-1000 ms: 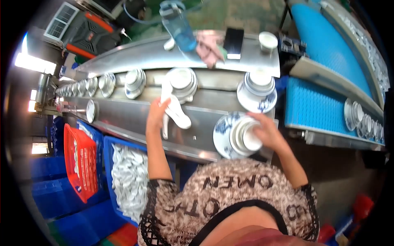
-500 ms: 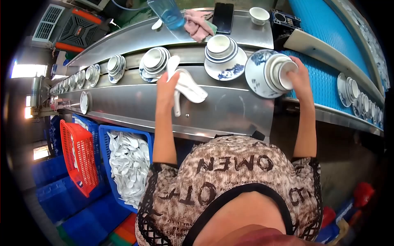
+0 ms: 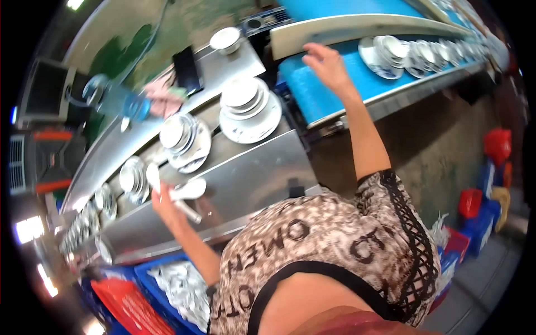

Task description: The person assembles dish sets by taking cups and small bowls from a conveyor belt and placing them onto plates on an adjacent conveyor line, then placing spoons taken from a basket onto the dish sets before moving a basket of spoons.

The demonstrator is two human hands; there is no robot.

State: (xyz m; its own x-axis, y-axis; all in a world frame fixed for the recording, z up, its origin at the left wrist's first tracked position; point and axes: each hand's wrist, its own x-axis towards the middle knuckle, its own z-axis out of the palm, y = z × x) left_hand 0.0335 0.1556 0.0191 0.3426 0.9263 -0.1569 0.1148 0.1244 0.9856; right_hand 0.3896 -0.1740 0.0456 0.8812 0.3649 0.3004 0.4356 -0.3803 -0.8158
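My left hand [image 3: 165,202] is closed around several white spoons [image 3: 192,190], whose bowls and handles stick out between the fingers. It hovers at the near side of the metal counter, beside a stack of bowls and plates [image 3: 134,176]. My right hand [image 3: 328,68] is over the blue conveyor belt [image 3: 304,92], fingers apart, with nothing in it. Left of that hand, at the counter's end, stands a stack of white bowls on a blue-patterned plate [image 3: 245,120]. Another such stack [image 3: 181,139] stands between the two hands. The picture is somewhat blurred.
More dish stacks [image 3: 391,53] line the belt. A white bowl [image 3: 225,40], a phone [image 3: 188,70], a pink cloth [image 3: 163,96] and a water bottle [image 3: 120,97] lie along the back ledge. A blue crate of spoons [image 3: 181,287] and a red basket [image 3: 131,307] stand below.
My right hand has let go of the bowl stack and moved over the belt. The view has turned to the right. My left hand still holds the spoons.
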